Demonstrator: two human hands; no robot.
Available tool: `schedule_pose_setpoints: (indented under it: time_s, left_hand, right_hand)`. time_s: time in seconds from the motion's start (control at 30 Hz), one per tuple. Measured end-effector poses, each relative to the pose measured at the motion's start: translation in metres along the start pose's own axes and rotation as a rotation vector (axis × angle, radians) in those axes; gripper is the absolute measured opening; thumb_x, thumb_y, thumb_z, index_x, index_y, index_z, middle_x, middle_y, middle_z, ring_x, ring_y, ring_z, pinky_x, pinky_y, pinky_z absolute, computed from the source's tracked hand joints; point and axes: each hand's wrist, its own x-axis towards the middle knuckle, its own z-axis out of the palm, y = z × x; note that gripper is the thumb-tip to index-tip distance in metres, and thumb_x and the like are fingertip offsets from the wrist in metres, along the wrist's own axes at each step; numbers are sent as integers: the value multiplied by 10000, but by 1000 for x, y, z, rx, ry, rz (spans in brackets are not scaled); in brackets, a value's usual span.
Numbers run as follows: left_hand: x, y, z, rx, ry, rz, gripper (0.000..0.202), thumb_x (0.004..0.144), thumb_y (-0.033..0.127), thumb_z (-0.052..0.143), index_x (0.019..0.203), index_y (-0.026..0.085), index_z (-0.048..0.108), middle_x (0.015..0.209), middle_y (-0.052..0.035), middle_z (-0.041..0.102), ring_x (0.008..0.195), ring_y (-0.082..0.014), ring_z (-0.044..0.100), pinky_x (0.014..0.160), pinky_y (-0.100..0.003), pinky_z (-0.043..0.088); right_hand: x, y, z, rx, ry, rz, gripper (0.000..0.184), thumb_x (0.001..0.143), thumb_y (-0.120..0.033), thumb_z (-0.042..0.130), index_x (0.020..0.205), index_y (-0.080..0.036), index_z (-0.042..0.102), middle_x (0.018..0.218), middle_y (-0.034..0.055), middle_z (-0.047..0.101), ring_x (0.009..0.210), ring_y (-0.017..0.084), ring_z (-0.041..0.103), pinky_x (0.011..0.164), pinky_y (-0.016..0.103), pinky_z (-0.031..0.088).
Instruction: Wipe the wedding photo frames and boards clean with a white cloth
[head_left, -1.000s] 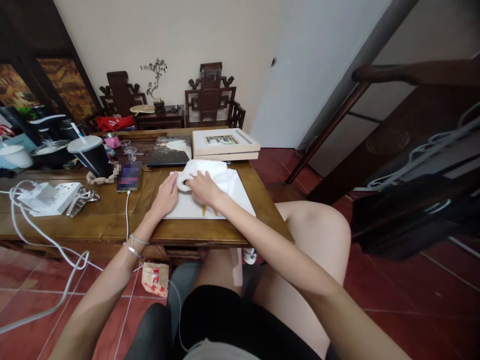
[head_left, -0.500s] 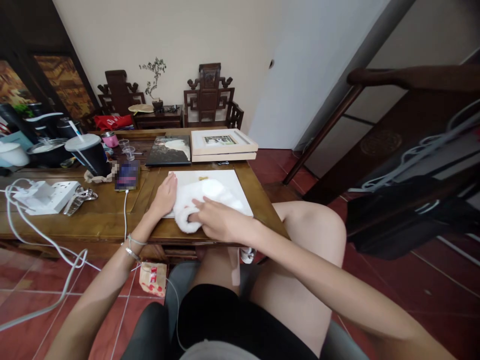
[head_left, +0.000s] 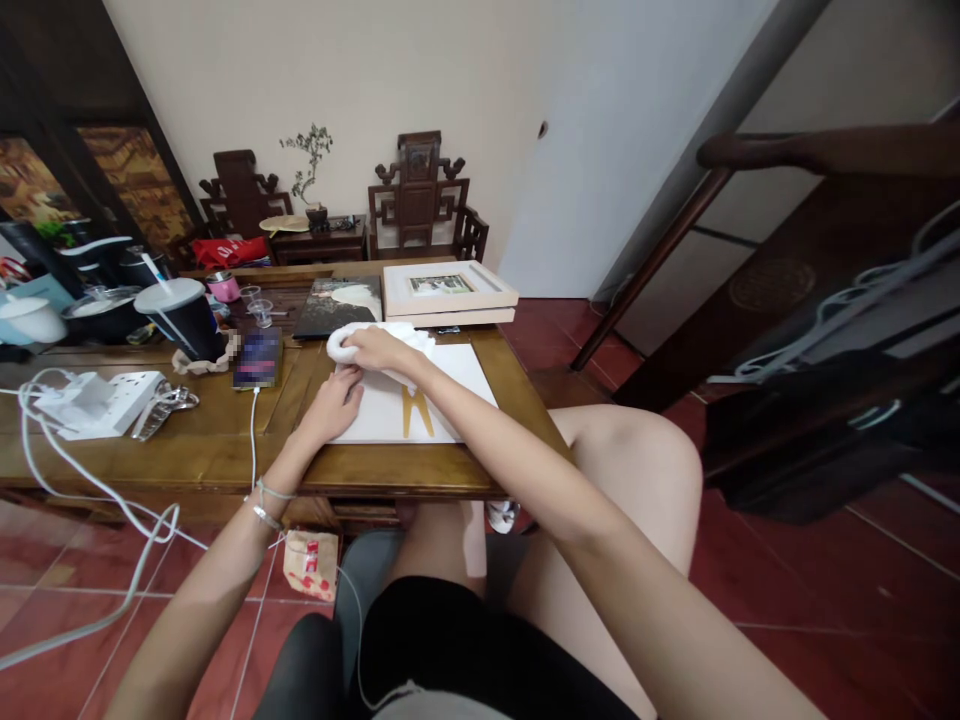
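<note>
A white flat panel (head_left: 457,385) lies on the wooden table in front of me, with a golden inverted-V-shaped piece (head_left: 417,413) on its face. My right hand (head_left: 379,350) grips a bunched white towel (head_left: 346,340) at the panel's far left corner. The towel spreads along the far edge, partly hidden by my hand and forearm. My left hand (head_left: 335,405) lies flat on the panel's left edge, fingers stretched out, just nearer to me than the towel.
Behind the panel are a dark picture (head_left: 341,305) and stacked light frames (head_left: 450,290). To the left are a charging phone (head_left: 257,360), a black cup with a straw (head_left: 180,315), a power strip (head_left: 112,400) and loose cables. A paper bag (head_left: 311,563) is below the table edge.
My right hand has moved the towel from the panel's near part to its far left corner, uncovering the golden piece. My left hand has shifted slightly toward me along the edge.
</note>
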Motion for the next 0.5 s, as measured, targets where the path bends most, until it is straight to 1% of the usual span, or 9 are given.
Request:
schedule_pose_setpoints:
  time_s: [0.1,0.2,0.3,0.37,0.43,0.5]
  left_hand:
    - [0,-1,1,-3,18,-11,415,893,279,403,1224,151,618,1373,-117,572,1328,-271,479,1158,-476,300]
    - [0,-3,2,-26,12,-18,397,878,266,420,1199,157,626,1411,-114,536,1367,-268,431,1165,-465,298]
    - [1,-4,3,-41,6,-26,381,861,248,433,1167,150,639,1416,-122,528,1371,-258,426,1168,-424,309]
    - [1,-4,5,-40,22,-33,378,859,243,431,1160,144,637,1411,-126,533,1366,-249,434,1167,-411,315]
    - [0,-4,6,-32,37,-34,390,861,238,421,1172,120,623,1413,-147,526,1369,-252,429,1165,-419,316]
    - [0,-4,7,-17,37,-35,410,868,240,406,1197,94,603,1419,-171,512,1375,-266,419,1162,-443,313]
  right_hand:
    - [10,25,11,18,-9,18,345,852,-155,429,1056,-87,699,1155,105,688,1038,195,618,827,216,379]
    - [-3,61,9,23,-28,83,389,780,-94,461,1092,-99,692,1172,113,690,991,217,632,815,234,416]
    - [-34,93,-2,12,-18,139,425,755,-61,442,1103,-65,685,1190,155,678,999,253,634,847,276,438]
    - [-58,105,-7,4,16,162,465,742,-44,427,1138,-62,671,1234,165,656,1070,269,614,918,303,430]
    - [-82,107,-6,-4,48,159,497,719,-27,419,1149,-77,663,1252,157,649,1123,271,598,973,332,417]
    - [-105,102,1,-17,56,125,502,687,-16,420,1113,-106,670,1197,142,677,1155,282,592,991,382,420]
